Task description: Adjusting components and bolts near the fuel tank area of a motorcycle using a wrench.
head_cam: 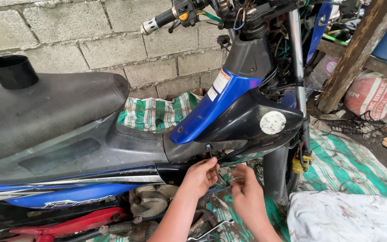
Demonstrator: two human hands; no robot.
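A blue-and-black underbone motorcycle (113,148) is standing side-on before a grey concrete-block wall (113,40), its black seat (45,107) filling the left of the view and its chrome fork tube (296,58) rising at the right. A green-and-white striped tarpaulin (350,166) is lying on the ground beneath it, with a soiled white cloth (346,217) spread at the lower right. A black leg-shield panel (251,121) with a round white sticker is jutting out from the blue centre cover (211,112). Below that panel, the person's left hand (200,175) is reaching up to the underside of the bodywork, its grip closing around a slim dark tool (213,159) that is pointing up to a small bolt (208,146) at the panel's lower edge. The right hand (247,190) is hovering just beside it, fingers loosely curled and apart, touching nothing that can be made out. A metal spanner (211,229) is lying on the tarpaulin between the forearms.
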